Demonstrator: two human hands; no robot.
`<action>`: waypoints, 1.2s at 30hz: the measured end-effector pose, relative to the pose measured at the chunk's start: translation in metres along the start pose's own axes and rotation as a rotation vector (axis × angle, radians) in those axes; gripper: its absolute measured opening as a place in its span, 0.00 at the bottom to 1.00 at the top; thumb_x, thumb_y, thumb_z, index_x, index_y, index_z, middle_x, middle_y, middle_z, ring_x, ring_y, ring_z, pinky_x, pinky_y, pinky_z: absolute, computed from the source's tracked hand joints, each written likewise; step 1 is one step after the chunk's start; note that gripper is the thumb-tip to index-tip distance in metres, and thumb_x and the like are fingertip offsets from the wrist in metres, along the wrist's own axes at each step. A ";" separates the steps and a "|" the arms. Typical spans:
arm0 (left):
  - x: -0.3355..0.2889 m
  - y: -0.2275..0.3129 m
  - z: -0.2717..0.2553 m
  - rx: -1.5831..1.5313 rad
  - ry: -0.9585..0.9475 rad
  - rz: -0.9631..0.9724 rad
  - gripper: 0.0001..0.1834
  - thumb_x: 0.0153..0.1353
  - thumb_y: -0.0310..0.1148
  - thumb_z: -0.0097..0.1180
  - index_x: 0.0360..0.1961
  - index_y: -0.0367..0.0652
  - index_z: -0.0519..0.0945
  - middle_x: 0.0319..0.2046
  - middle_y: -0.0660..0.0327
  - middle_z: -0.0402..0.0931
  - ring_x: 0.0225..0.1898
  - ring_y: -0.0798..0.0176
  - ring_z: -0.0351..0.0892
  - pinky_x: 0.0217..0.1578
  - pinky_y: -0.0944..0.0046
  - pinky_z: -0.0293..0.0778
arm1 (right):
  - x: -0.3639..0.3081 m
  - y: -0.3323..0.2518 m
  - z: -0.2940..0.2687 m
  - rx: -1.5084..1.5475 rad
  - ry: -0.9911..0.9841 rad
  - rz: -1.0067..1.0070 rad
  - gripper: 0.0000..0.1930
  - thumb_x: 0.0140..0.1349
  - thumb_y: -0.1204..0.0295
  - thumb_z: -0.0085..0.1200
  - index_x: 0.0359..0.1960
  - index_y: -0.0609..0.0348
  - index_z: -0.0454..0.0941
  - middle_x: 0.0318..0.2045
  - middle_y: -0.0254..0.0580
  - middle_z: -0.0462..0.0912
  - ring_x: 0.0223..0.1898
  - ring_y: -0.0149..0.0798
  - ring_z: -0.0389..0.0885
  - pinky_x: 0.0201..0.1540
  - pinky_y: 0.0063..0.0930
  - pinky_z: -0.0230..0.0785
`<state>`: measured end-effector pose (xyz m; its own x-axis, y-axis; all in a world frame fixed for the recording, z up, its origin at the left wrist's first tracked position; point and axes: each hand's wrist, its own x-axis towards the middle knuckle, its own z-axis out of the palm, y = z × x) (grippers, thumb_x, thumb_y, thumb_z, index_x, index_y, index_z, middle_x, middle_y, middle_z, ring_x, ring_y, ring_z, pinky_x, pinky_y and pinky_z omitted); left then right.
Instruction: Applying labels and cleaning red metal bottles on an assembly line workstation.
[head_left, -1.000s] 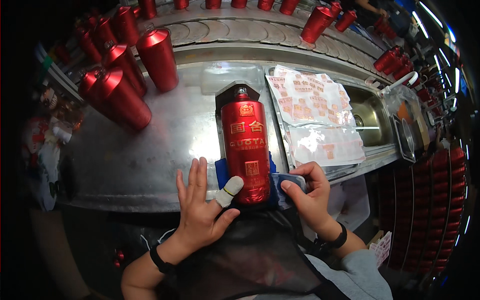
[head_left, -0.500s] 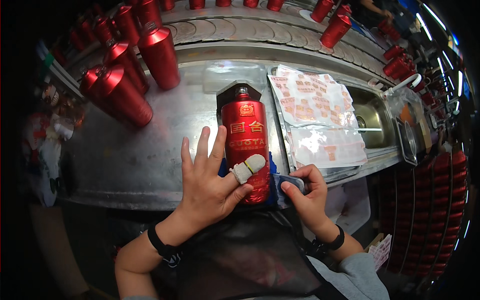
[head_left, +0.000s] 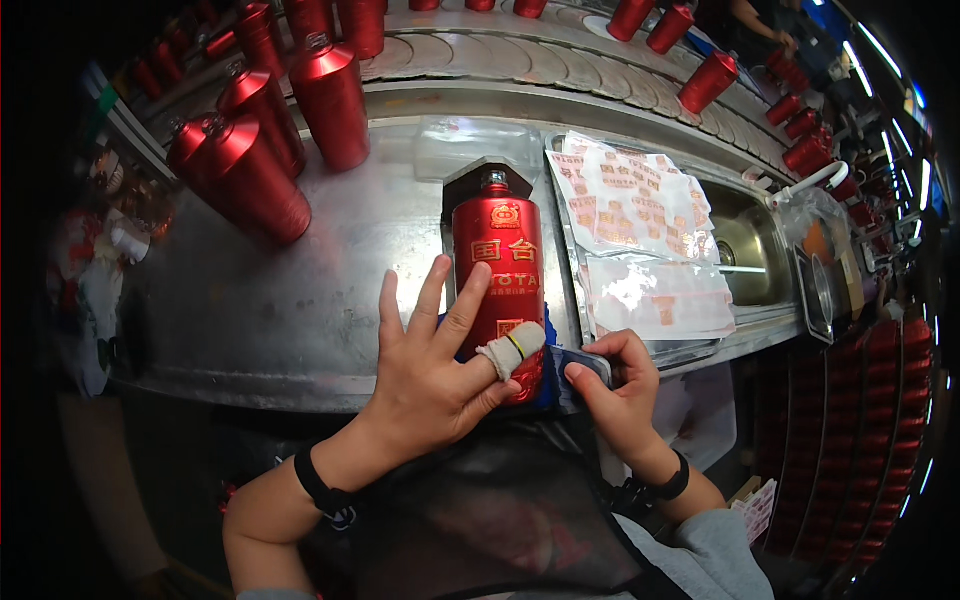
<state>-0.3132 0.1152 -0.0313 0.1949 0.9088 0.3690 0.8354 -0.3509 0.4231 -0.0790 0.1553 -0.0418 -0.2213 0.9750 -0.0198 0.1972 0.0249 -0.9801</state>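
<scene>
A red metallic bottle [head_left: 512,228] with gold printing lies neck-away in a dark holder [head_left: 462,190] at the table's front edge. Across its left side and lower part rests my left hand [head_left: 425,375], fingers spread. A beige wrapping with a yellow band [head_left: 514,350] covers one of its fingers, which lies on the bottle's front. Just right of the bottle's base, my right hand [head_left: 622,385] pinches a flat grey scraper-like piece [head_left: 585,364] between thumb and fingers. Blue cloth-like material [head_left: 551,335] shows between that piece and the bottle.
Several red bottles [head_left: 330,105] stand at the back left of the metal table [head_left: 240,330]. Behind runs a slatted conveyor [head_left: 500,60] carrying more bottles. To the right are printed label sheets [head_left: 640,215] on a tray and a sink [head_left: 750,240]. Stacked red bottles [head_left: 850,430] fill the lower right.
My left hand has slid right, its fingers now covering more of the bottle's printing. My right hand keeps its pinch, almost unmoved. Bottles on the conveyor have travelled right.
</scene>
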 end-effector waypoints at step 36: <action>-0.011 -0.002 0.000 -0.138 -0.096 -0.111 0.26 0.67 0.52 0.50 0.63 0.57 0.76 0.73 0.37 0.42 0.73 0.33 0.44 0.66 0.28 0.31 | 0.024 -0.006 -0.013 0.037 -0.042 0.137 0.11 0.59 0.74 0.65 0.41 0.61 0.78 0.32 0.29 0.80 0.35 0.19 0.76 0.37 0.16 0.70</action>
<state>-0.3176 0.1061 -0.0360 0.1590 0.9587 0.2358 0.7772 -0.2688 0.5689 -0.0733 0.1812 -0.0336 -0.2346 0.9586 -0.1613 0.1926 -0.1168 -0.9743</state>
